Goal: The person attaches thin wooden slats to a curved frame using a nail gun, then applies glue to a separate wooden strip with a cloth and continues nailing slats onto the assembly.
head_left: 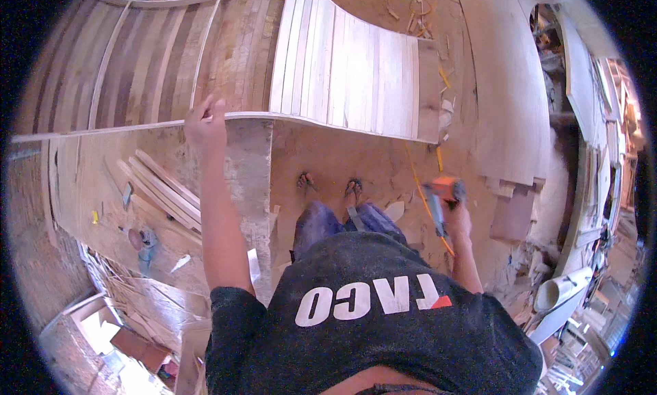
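A long curved wooden panel (369,73) of narrow strips stretches across the far side, pale on the right and darker brown on the left, with thin ribs across it. At its near edge is my left hand (205,125), fingers curled together; whatever they pinch is too small to make out. My right hand (454,214) is held out to the right, below the panel's right end, closed around an orange and grey nail gun (445,188). A yellow air hose (416,179) runs beside the nail gun. The nail gun is apart from the panel.
Beneath the panel's left part is a work table (246,169) bearing several loose wooden strips (164,186) and a grinder-like power tool (145,248). Large plywood sheets (506,87) stand on the right, near a rolled sheet (562,290). Wood scraps litter the floor.
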Demonstrator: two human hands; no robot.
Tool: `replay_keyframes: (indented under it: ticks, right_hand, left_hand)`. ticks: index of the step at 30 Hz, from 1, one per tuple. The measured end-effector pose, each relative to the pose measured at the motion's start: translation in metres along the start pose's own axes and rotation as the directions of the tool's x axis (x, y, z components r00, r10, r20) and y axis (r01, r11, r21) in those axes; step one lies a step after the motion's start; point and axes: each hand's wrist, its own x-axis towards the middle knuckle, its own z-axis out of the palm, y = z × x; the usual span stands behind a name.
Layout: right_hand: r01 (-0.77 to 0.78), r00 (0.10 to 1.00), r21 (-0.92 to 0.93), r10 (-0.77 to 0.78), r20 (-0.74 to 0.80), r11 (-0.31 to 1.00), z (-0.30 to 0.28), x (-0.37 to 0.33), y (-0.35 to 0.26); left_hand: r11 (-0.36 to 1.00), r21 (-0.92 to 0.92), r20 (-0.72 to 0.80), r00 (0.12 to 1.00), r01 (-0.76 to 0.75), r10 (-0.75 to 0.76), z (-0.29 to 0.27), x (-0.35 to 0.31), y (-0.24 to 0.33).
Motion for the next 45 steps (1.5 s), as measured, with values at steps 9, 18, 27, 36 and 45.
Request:
replay_keyframes:
  ticks: [9, 18, 27, 36, 45]
  right_hand:
    - [0.092, 0.777, -0.068, -0.114, -0.62, 0.993, -0.225, 0.081, 0.023]
    - [0.459, 0.721, -0.187, -0.488, -0.492, 0.868, -0.373, 0.059, -0.257]
    - [0.821, 0.331, -0.524, -0.936, 0.116, 0.226, -0.276, 0.018, -0.547]
    - [0.919, 0.003, -0.276, -0.696, 0.718, -0.281, -0.082, 0.012, -0.684]
    - [0.875, -0.22, -0.012, -0.419, 0.881, -0.484, 0.007, 0.024, -0.705]
  left_hand:
    - [0.939, 0.014, -0.111, 0.934, 0.344, -0.34, -0.035, -0.053, 0.001]
    - [0.943, 0.11, -0.069, 0.949, 0.313, -0.307, 0.014, -0.073, 0.024]
    - [0.886, 0.073, -0.066, 0.889, 0.457, -0.453, 0.043, -0.082, 0.033]
    - [0.788, 0.048, -0.089, 0.788, 0.614, -0.609, 0.081, -0.094, 0.033]
    - [0.77, 0.015, -0.124, 0.765, 0.638, -0.632, 0.103, -0.099, 0.033]
